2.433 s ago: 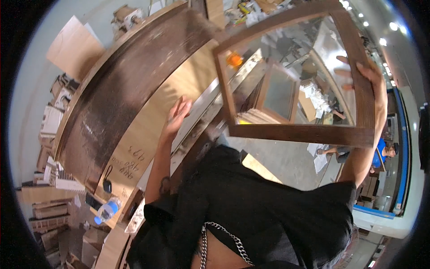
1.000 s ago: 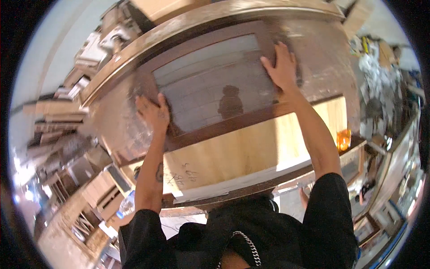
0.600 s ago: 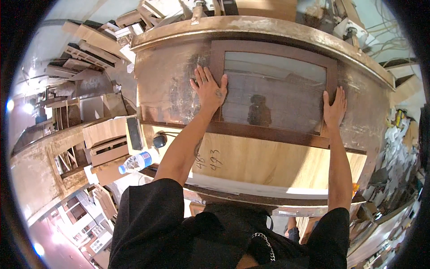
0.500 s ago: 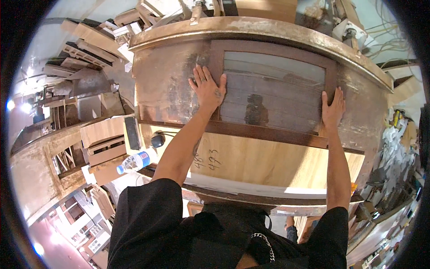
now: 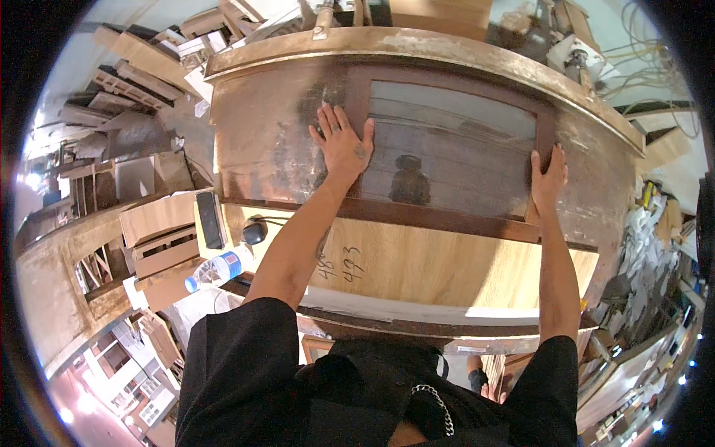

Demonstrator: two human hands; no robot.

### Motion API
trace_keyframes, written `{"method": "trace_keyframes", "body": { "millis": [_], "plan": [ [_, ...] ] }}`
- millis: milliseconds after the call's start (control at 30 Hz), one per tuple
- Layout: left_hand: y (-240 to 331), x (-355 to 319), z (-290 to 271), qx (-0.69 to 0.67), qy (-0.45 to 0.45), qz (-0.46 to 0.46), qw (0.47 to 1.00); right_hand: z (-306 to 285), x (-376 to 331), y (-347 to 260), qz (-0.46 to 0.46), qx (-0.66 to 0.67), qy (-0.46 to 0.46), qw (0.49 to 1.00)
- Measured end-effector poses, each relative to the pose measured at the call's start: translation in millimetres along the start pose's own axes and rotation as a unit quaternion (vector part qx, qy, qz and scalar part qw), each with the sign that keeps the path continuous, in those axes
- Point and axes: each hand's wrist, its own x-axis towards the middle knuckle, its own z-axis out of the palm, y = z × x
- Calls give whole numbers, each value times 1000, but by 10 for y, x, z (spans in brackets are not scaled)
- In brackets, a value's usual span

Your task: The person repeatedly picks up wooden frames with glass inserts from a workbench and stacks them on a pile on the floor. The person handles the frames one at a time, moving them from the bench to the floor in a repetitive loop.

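Observation:
A dark brown wooden frame (image 5: 447, 217) with a glass pane (image 5: 462, 141) lies flat on the worn worktable (image 5: 261, 141). On its left side rests my left hand (image 5: 345, 147), palm down with the fingers spread and the thumb on the frame. My right hand (image 5: 549, 179) lies along the frame's right side, thumb apart from its stretched fingers. Neither hand grips anything. Nearer to me, a light wood-grain board (image 5: 439, 261) with handwritten marks lies along the frame's near edge, under my forearms.
A raised ledge (image 5: 417, 45) runs along the table's far side. At left are a water bottle (image 5: 220, 270), a flat black phone-like thing (image 5: 209, 220) and a rounded black corded device (image 5: 255, 232). Another person's hand (image 5: 488, 391) shows below. Crumpled white sheets (image 5: 633, 246) lie at right.
The whole view has shifted slightly left. Both my hands keep their places on the frame. More of the other person's hand shows at the bottom.

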Motion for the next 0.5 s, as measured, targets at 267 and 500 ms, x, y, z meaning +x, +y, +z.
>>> {"method": "trace_keyframes", "body": {
  "millis": [267, 500],
  "plan": [
    [6, 29, 86, 53, 5, -2, 999, 97, 12, 73, 4, -14, 23, 1000],
    [-56, 20, 149, 26, 19, 20, 999, -14, 6, 16, 7, -1, 4, 1000]
  ]
}}
